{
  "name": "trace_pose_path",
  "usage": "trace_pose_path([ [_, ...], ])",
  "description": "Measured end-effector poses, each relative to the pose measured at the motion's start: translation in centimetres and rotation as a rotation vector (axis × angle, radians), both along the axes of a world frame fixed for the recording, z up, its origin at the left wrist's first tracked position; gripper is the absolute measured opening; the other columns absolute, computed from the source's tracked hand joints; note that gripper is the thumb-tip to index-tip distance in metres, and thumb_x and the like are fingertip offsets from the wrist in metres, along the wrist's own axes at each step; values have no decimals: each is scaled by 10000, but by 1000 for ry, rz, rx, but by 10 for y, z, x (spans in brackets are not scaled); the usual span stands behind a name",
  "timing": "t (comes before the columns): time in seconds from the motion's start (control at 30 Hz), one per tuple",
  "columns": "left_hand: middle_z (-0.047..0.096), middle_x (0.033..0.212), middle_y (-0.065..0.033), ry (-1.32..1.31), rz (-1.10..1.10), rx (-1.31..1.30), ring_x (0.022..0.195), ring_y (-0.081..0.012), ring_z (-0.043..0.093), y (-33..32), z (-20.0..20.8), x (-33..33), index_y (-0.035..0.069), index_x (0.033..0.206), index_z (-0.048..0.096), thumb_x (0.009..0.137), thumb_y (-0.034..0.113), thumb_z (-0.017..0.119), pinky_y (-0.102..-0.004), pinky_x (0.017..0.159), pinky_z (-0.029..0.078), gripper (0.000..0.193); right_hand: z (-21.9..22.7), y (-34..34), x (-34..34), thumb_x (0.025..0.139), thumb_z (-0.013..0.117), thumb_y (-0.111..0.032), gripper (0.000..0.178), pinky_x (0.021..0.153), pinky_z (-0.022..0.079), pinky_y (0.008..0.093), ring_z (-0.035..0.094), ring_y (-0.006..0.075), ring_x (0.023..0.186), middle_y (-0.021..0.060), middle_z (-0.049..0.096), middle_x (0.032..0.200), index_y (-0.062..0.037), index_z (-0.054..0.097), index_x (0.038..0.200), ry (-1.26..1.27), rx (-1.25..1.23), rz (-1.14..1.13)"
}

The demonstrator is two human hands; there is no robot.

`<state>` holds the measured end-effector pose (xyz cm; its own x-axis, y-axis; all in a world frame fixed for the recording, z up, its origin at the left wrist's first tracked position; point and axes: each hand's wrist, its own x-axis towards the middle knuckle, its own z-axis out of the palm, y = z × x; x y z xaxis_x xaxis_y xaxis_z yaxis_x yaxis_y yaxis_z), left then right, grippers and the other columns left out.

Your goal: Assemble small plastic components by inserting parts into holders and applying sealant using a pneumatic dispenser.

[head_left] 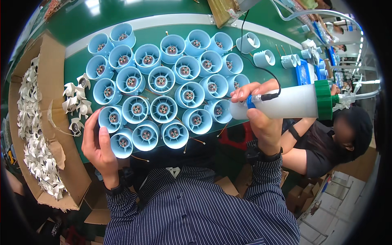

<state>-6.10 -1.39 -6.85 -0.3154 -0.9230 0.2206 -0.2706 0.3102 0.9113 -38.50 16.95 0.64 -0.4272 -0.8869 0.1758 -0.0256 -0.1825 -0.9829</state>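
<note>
Big green table (74, 67) stretching right of a torn-edged cardboard carton (55, 87). Farther right, our right hand (263, 122) is wrapped round a frosted plastic bottle (294, 102), fingers hiding one end. Our left hand (101, 152), nearer the carton, spreads loosely, holding nothing; contact's hard to make out. Between carton and bottle we count twenty-five round, ribbed blue cups (145, 147)! Curved white fans (41, 163) heap uncountably inside the carton.

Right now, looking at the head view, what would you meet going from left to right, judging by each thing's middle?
Cardboard box → loose white bladed parts → left hand → group of light-blue cups → right hand → green cap of the held white cylinder
</note>
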Motion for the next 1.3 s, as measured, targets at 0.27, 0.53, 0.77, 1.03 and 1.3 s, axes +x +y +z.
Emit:
trace_pose_path([
  [0.27,722,1306,-185,6,0,0,1193,-269,689,0,-1,0,-80,1328,689,1032,134,575,-390,1072,513,382,-3,1,-2,952,814,-192,426,1109,479,543,671,293,1094,154,659,1152,-100,508,1234,2,-7,5],
  [0.53,718,1313,-184,-1,-2,-7,1194,-266,689,0,0,0,-81,1328,688,1032,133,576,-387,1074,513,382,-2,1,-1,932,795,-118,403,1077,515,535,684,303,1094,170,670,1149,-82,512,1216,-3,-30,4],
  [0.77,715,1321,-184,13,0,-1,1187,-260,695,0,-2,2,-81,1332,687,1029,130,574,-381,1059,526,386,7,1,4,939,800,-180,412,1089,488,543,668,297,1103,159,663,1143,-103,504,1216,49,-4,-13],
  [1.03,717,1326,-180,49,-14,13,1175,-250,706,-1,-3,2,-82,1346,679,1025,120,574,-372,1045,540,394,7,-14,28,923,840,-208,461,1063,505,529,682,299,1077,153,675,1122,-118,485,1203,-12,-112,59],
  [1.3,724,1315,-183,43,-24,8,1180,-251,706,-1,-1,1,-79,1349,679,1020,119,580,-377,1054,537,396,-9,-21,39,925,861,-189,479,1065,511,534,698,296,1055,135,682,1106,-123,475,1202,-41,-64,122],
])
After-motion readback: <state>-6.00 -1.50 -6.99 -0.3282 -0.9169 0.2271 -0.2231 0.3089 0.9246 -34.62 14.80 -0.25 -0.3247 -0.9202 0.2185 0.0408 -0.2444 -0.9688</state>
